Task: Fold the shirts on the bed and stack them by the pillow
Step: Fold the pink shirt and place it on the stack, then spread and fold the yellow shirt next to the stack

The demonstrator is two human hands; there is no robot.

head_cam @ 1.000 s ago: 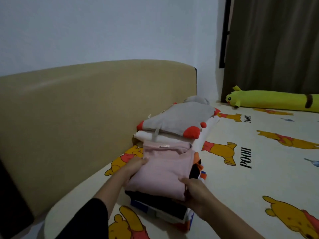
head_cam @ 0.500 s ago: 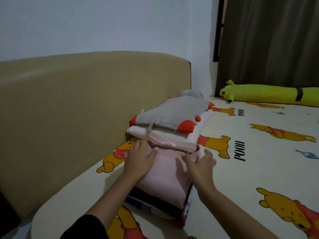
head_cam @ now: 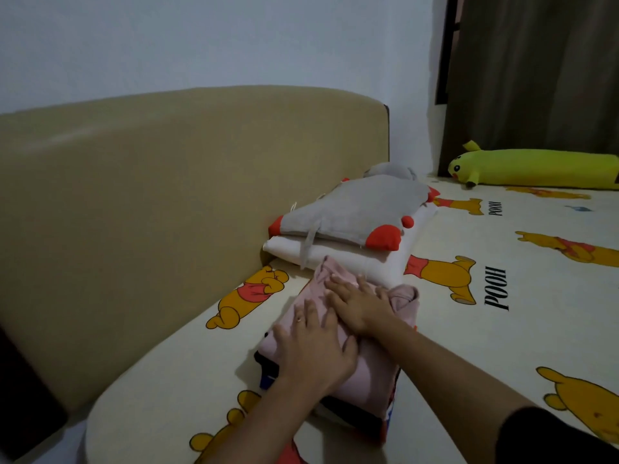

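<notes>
A folded pink shirt (head_cam: 371, 380) tops a stack of folded shirts (head_cam: 351, 415) on the bed, with dark and blue layers showing beneath it. The stack sits right in front of a white pillow (head_cam: 351, 261), which carries a grey cushion with red corners (head_cam: 355, 212). My left hand (head_cam: 313, 346) lies flat on the near part of the pink shirt, fingers spread. My right hand (head_cam: 360, 303) presses flat on its far part, close to the pillow. Both hands cover much of the shirt.
The bed sheet (head_cam: 502, 346) is cream with yellow bear prints. A tan padded headboard (head_cam: 167, 195) runs along the left. A long yellow plush bolster (head_cam: 542, 169) lies at the far edge under a dark curtain (head_cam: 536, 61).
My hands left the sides of the stack and came onto the top of the pink shirt, now lying flat. The stack sits closer against the pillow.
</notes>
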